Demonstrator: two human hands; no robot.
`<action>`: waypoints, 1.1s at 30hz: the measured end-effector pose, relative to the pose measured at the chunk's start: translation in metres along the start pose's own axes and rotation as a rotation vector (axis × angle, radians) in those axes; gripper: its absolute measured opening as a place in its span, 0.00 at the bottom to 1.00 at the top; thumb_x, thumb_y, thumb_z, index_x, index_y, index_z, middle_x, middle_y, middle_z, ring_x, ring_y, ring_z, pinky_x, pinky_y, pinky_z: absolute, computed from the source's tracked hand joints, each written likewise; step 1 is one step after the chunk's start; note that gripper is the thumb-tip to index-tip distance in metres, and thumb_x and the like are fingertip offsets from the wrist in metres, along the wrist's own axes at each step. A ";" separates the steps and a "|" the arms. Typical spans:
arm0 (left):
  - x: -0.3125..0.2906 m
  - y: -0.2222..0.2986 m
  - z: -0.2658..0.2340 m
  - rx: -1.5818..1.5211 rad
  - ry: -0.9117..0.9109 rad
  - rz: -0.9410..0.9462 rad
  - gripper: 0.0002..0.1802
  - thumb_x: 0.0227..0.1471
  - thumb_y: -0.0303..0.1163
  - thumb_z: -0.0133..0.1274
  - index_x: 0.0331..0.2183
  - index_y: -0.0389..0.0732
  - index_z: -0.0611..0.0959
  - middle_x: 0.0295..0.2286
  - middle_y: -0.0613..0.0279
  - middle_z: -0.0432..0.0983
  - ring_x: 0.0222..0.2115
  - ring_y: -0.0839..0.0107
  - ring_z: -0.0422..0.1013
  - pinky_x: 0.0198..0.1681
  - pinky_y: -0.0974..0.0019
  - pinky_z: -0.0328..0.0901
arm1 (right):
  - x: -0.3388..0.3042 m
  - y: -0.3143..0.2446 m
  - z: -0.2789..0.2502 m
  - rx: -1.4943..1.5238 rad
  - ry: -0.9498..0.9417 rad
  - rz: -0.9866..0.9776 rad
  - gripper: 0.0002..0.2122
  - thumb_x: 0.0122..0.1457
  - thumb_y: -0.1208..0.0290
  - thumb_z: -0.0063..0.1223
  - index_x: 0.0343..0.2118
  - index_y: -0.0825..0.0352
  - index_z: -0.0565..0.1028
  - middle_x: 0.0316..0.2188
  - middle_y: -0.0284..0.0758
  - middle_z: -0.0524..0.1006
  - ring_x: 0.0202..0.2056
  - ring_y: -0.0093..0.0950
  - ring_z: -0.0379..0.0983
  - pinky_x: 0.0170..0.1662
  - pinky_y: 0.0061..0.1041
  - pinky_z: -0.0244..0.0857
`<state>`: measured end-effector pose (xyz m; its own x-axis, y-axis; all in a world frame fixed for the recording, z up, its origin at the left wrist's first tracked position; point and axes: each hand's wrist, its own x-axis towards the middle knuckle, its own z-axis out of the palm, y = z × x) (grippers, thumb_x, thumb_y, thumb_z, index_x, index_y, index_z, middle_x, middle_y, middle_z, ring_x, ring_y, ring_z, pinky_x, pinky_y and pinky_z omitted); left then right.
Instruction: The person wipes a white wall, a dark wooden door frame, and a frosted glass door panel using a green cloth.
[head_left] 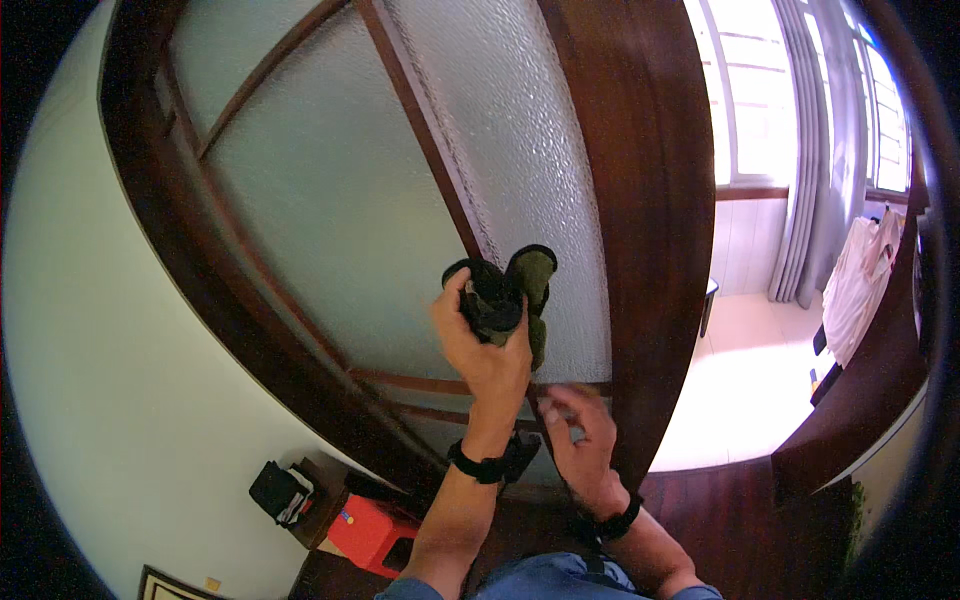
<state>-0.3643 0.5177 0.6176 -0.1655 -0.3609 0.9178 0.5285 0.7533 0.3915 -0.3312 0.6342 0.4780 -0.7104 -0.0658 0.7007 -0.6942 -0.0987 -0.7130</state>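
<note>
Raised in front of the glass door, my left hand is closed around a bundle of olive-green fabric with black edging. The bundle looks folded or rolled, with rounded ends, and I cannot make out its exact kind. My thumb and fingers wrap its near side and hide part of it. Lower and to the right, my right hand is apart from the bundle. Its fingers curl loosely with a gap to the thumb, and nothing shows in them; the fingertips are slightly blurred. Each wrist wears a black band.
A large dark-wood door with textured glass panes stands just ahead. At lower left are a red plastic stool and a small stand with dark items. To the right, a doorway leads to a bright room with grey curtains and hanging clothes.
</note>
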 end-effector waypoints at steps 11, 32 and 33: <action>0.110 0.032 -0.004 -0.148 0.009 0.002 0.35 0.52 0.28 0.69 0.58 0.32 0.73 0.50 0.47 0.74 0.52 0.58 0.71 0.59 0.59 0.64 | 0.158 -0.096 0.039 -0.189 -0.083 -0.510 0.44 0.50 0.80 0.57 0.73 0.70 0.53 0.71 0.54 0.54 0.71 0.56 0.52 0.73 0.44 0.50; 0.073 -0.019 -0.028 -0.488 -0.309 -0.192 0.41 0.58 0.29 0.63 0.66 0.29 0.63 0.57 0.50 0.71 0.54 0.65 0.71 0.60 0.61 0.66 | 0.176 -0.065 0.051 -0.396 0.028 -0.571 0.36 0.57 0.77 0.56 0.71 0.70 0.60 0.67 0.51 0.65 0.68 0.48 0.62 0.69 0.41 0.56; 0.067 -0.021 -0.030 -0.493 -0.306 -0.179 0.41 0.58 0.29 0.64 0.66 0.29 0.63 0.57 0.49 0.71 0.55 0.64 0.71 0.61 0.61 0.65 | 0.169 -0.061 0.050 -0.397 0.029 -0.566 0.36 0.57 0.77 0.56 0.71 0.70 0.60 0.67 0.51 0.65 0.68 0.48 0.62 0.69 0.41 0.56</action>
<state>-0.3612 0.4614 0.6689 -0.4812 -0.2287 0.8462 0.7814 0.3256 0.5323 -0.4030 0.5796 0.6414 -0.2257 -0.0845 0.9705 -0.9450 0.2610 -0.1970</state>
